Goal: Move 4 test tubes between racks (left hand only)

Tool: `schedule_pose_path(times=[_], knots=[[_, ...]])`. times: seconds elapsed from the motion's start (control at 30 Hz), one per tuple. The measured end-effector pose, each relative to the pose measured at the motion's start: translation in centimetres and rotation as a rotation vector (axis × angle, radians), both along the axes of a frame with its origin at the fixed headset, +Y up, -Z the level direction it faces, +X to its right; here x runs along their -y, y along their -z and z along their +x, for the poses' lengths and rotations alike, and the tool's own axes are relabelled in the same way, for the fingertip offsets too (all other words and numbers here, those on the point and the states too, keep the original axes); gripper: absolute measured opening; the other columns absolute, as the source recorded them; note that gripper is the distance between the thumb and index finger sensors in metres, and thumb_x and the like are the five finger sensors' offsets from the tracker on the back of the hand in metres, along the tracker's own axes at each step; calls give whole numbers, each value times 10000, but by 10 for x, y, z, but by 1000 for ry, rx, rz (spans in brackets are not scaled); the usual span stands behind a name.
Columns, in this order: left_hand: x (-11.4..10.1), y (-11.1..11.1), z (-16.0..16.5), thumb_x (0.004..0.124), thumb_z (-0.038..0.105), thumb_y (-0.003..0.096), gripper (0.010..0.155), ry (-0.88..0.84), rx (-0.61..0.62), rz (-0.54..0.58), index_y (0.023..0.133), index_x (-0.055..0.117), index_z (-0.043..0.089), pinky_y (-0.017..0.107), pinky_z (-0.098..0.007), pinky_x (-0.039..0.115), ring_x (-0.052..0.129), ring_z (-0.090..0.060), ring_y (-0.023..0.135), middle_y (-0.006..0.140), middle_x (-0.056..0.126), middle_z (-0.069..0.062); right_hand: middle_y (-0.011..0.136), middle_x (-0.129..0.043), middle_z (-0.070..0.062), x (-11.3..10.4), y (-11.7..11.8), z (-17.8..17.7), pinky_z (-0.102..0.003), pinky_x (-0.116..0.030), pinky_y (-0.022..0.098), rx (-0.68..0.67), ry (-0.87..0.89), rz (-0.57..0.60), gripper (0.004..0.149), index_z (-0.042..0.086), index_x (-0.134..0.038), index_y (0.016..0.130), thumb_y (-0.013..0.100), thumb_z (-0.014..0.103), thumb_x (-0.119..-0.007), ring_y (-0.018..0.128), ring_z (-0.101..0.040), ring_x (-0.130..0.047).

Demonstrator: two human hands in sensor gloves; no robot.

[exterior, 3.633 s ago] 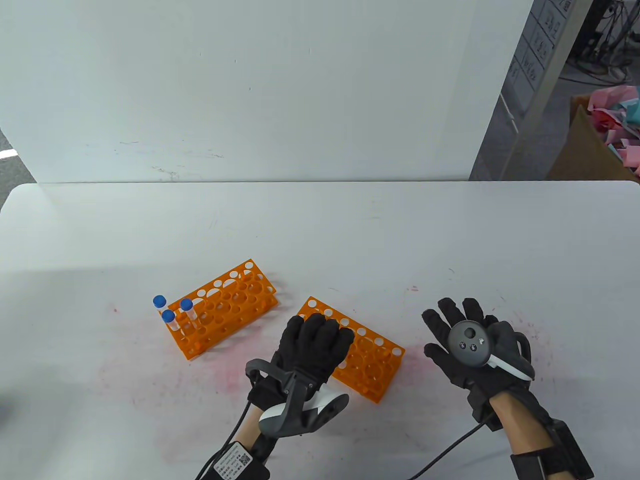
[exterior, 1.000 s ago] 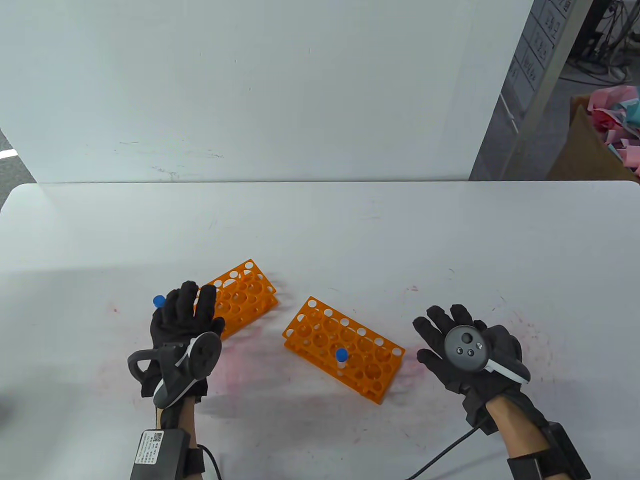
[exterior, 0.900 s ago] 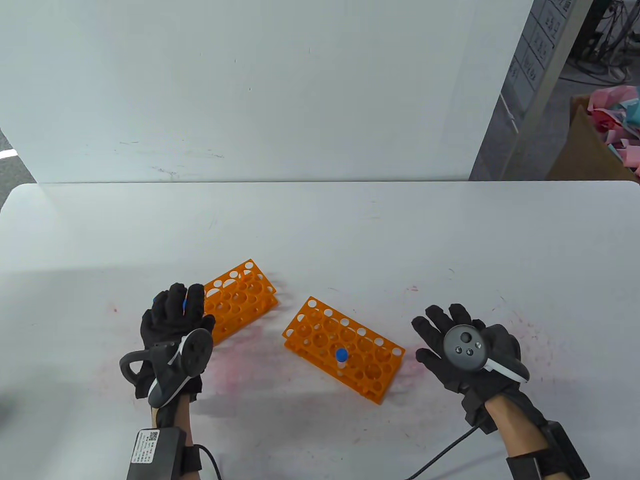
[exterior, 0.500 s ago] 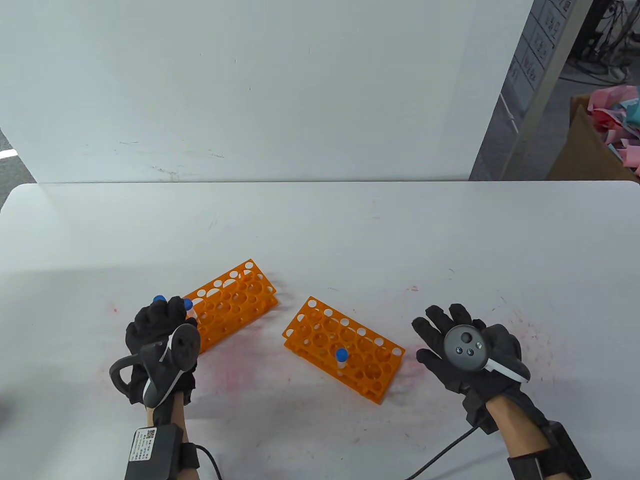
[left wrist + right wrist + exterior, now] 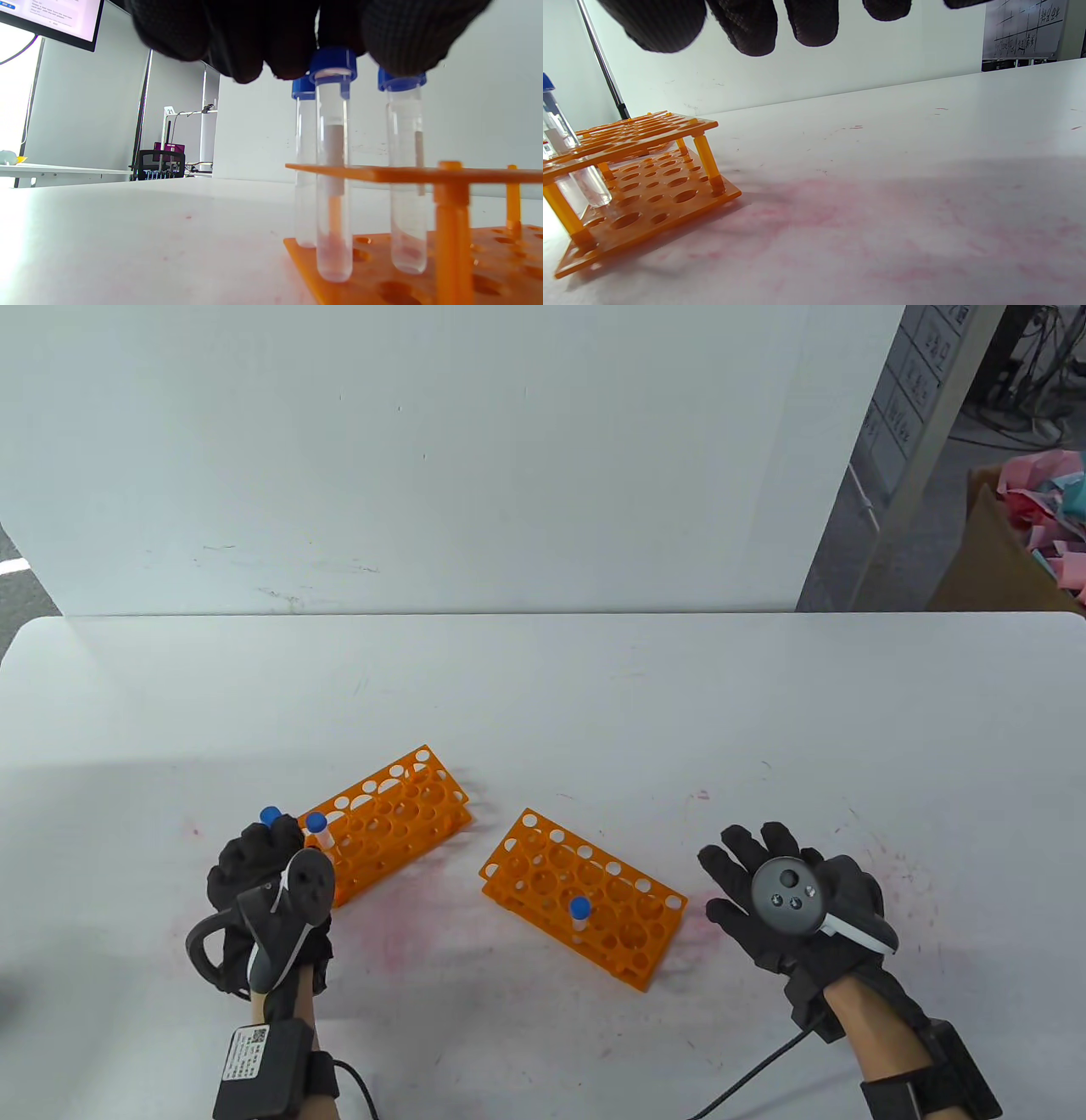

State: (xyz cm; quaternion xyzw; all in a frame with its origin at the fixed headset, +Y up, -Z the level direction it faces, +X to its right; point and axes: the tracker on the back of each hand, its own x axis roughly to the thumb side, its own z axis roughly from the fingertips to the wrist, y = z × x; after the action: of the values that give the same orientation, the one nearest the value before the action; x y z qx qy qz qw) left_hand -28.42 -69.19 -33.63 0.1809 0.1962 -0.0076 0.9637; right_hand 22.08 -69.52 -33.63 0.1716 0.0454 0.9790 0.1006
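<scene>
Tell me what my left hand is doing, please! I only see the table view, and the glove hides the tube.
Observer: In the left wrist view, the left hand has its fingertips closed around the blue cap of the nearest tube.
Operator: Is it out of the rack?
Observer: No. It passes down through the top plate of the left rack, and its lower end is near the bottom plate.
Operator: I count only two caps there. Is that right?
Observer: Three tubes stand there. Besides the nearest one there is a far tube behind it and a side tube to its right.
</scene>
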Motion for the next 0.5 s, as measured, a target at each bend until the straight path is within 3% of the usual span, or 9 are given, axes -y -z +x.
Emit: schedule_pose_path(times=[0.5], knots=[[3, 6, 1, 772, 429, 479, 550, -81, -63, 26, 969, 561, 292, 618, -556, 758, 871, -356, 858, 976, 807, -67, 1200, -356, -109, 1, 1, -1, -776, -359, 662, 2, -5, -17, 623, 285, -443, 1091, 536, 532, -582, 1029, -547, -302]])
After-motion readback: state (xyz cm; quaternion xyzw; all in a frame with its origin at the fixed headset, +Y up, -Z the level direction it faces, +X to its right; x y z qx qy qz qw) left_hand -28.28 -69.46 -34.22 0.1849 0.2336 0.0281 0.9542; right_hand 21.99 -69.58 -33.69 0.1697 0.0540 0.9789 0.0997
